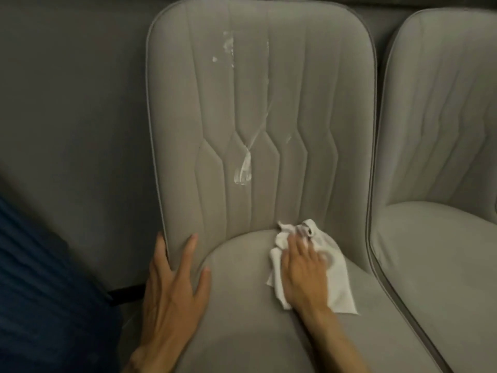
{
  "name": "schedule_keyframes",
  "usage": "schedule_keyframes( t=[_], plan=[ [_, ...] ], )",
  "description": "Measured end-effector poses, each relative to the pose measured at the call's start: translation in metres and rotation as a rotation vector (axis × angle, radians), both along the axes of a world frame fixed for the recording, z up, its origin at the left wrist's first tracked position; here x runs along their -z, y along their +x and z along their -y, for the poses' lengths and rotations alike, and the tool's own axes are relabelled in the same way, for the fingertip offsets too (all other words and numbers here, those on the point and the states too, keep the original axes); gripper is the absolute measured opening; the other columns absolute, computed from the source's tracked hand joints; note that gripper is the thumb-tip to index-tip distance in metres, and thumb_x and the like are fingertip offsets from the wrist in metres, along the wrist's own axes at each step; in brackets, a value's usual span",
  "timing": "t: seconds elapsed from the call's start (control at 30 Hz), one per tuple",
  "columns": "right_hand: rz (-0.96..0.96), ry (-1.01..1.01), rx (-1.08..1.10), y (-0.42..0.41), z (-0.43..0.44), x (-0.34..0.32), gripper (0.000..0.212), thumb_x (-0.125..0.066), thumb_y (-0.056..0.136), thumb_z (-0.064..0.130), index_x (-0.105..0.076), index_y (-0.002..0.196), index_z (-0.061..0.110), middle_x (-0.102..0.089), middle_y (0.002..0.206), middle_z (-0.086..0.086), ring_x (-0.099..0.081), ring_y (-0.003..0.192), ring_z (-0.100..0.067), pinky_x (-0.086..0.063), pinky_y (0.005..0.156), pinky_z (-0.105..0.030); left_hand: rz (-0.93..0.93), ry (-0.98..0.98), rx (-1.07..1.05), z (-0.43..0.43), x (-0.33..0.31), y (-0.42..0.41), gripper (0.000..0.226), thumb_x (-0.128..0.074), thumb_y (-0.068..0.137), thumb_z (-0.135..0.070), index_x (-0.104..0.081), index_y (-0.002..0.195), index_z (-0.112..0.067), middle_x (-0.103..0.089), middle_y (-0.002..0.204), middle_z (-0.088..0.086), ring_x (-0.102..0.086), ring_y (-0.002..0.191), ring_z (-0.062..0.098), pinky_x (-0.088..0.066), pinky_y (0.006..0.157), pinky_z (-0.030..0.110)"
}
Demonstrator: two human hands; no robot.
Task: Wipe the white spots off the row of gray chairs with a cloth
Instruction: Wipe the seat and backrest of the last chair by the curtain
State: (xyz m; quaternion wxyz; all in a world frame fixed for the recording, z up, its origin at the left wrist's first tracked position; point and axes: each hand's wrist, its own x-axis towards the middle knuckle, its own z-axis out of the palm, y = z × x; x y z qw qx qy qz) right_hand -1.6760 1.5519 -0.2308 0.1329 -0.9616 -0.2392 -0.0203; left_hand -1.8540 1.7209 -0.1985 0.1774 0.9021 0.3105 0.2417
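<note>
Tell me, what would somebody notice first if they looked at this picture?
Probably the white smears on the backrest of the middle gray chair, with more white spots higher up near its top. Next, the white cloth lying on the seat under the flat right hand, close to where the seat meets the backrest. The left hand rests spread on the chair's left edge.

Right-hand chair cropped by edge

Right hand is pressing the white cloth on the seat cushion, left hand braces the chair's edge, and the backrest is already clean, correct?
Not quite. The head view shows the backrest still carries white smears. The rest holds: right hand presses the white cloth on the seat cushion, left hand braces the chair's edge.
</note>
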Motion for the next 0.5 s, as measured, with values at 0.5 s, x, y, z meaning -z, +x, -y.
schedule_keyframes(
  t=[0.5],
  plan=[
    [0.526,0.688,-0.036,0.086,-0.060,-0.082,0.062,-0.024,0.111,0.037,-0.008,0.167,0.016,-0.004,0.176,-0.001,-0.006,0.163,-0.023,-0.010,0.132,-0.041,0.465,0.396,0.008,-0.094,-0.168,0.129,0.063,-0.048,0.106,-0.047,-0.024,0.164,-0.039,-0.014,0.168,0.024,-0.033,0.147,0.043,-0.047,0.105,0.058]
  ],
)
